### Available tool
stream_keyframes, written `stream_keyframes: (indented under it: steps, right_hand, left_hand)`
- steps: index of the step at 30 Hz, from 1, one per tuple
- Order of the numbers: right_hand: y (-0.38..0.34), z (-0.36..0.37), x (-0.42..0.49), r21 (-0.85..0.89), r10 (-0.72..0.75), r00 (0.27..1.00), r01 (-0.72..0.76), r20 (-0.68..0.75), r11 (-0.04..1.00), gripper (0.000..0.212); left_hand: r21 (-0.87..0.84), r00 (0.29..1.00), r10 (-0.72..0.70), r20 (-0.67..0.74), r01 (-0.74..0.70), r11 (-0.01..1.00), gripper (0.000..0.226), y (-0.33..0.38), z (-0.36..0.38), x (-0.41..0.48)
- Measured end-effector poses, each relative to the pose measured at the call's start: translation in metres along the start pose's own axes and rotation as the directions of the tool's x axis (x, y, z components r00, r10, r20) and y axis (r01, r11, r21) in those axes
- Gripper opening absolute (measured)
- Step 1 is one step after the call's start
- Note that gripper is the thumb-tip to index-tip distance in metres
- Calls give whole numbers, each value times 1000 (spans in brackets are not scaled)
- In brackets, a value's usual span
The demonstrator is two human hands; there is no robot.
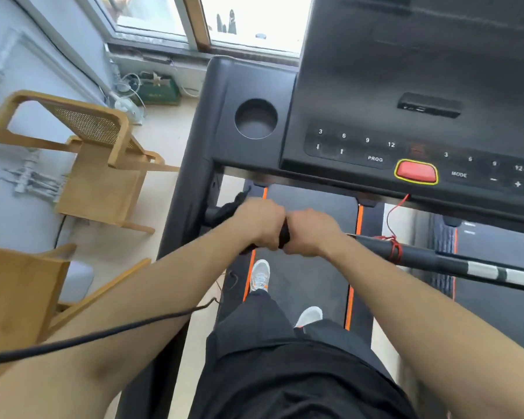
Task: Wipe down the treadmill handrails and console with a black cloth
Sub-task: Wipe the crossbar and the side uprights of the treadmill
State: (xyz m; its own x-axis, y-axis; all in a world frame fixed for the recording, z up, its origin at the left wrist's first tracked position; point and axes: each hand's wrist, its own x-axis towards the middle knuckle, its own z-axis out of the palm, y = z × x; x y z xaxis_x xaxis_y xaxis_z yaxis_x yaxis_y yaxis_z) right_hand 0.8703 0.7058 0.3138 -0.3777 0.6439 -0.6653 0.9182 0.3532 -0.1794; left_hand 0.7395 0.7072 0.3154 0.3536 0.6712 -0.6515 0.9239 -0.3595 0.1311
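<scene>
**Wiping the cross handrail, from its left end**

Both hands sit side by side, knuckles almost touching, on the handrail [421, 255] that runs below the front edge of the console [406, 86]. The left hand [254, 222] is clenched round the bar with the black cloth [229, 208] bunched under it. A fold of cloth sticks out toward the rail's left end. The right hand [312, 232] grasps the bare bar beside it.

To do this step well, I judge the cloth should wrap right round the tube and slide in long strokes, with the right hand giving way ahead of it (the red cord [394, 249] knotted farther right could snag a dragged cloth, so lift over it). On the console, go lightly round the red stop button [416, 172].
</scene>
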Motion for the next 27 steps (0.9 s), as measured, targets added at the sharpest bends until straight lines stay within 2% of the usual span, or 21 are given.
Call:
stream_keyframes:
  steps: [2,3,5,6,7,9,10,11,12,13,14,15,16,17,19,20,21,23,24,25,27]
  right_hand:
    - [14,-22,11,205,-35,949,-31,312,978,21]
    - [18,-28,14,277,-50,922,-64,384,959,25]
    - [22,-26,13,300,-72,919,-52,388,953,25]
    - [22,-22,8,258,-83,935,-9,345,966,20]
    - [22,-16,1,182,-84,963,38,255,982,18]
    - [24,9,-14,-14,-42,992,41,-119,999,23]
    - [25,26,-21,-135,-71,934,24,-350,990,28]
    - [28,46,-25,-256,-119,851,-19,-512,966,32]
    - [31,59,-27,-301,-144,786,-56,-602,952,34]
    - [33,62,-29,-313,-160,766,-57,-622,948,35]
    - [36,58,-27,-297,-171,785,-17,-595,955,34]
    - [38,47,-25,-242,-148,856,28,-495,970,32]
    - [40,28,-24,-165,-103,940,50,-326,985,29]
    - [46,11,-20,-44,-56,995,53,-82,998,27]
    - [57,-16,-11,244,-43,956,-31,292,969,26]
    - [59,-21,-9,296,-49,928,-68,371,953,27]
    - [60,-21,-8,273,-45,932,-59,360,960,28]
    - [59,-5,-17,77,-23,987,11,157,997,25]
    - [61,13,-25,-51,-18,999,15,-50,999,23]
    - [63,29,-35,-144,-45,960,5,-275,990,22]
    - [73,60,-50,-276,-128,797,-51,-591,960,25]
  left_hand:
    - [-144,952,29,306,16,989,30,-7,-22,12]
    - [-178,912,42,409,35,983,36,-9,-27,18]
    - [-199,886,48,461,50,979,41,-7,-27,22]
    - [-189,905,36,423,49,981,37,-4,-24,21]
    - [-166,944,13,329,45,985,32,0,-19,17]
    - [-25,997,-69,23,69,997,26,11,-1,6]
    - [60,984,-84,-158,94,994,21,20,11,-1]
    - [126,952,-77,-297,119,985,17,31,22,-5]
    - [153,924,-71,-376,137,979,16,39,28,-6]
    - [142,920,-82,-382,146,979,17,43,27,-6]
    - [118,947,-95,-306,137,984,17,43,20,-3]
    - [76,979,-91,-180,106,991,18,41,10,3]
    - [-1,998,-68,-10,68,998,21,37,-4,9]
    - [-97,986,-22,167,38,995,25,33,-18,15]
    - [-241,906,67,419,39,970,28,34,-36,26]
    - [-265,879,86,469,47,963,27,36,-39,31]
    - [-273,877,96,470,41,961,27,38,-39,34]
    - [-228,920,75,385,15,974,29,46,-34,34]
    - [-176,957,32,287,19,984,28,51,-27,31]
    - [-113,989,-20,143,36,993,25,58,-17,28]
    - [36,979,-60,-197,69,997,18,80,7,22]
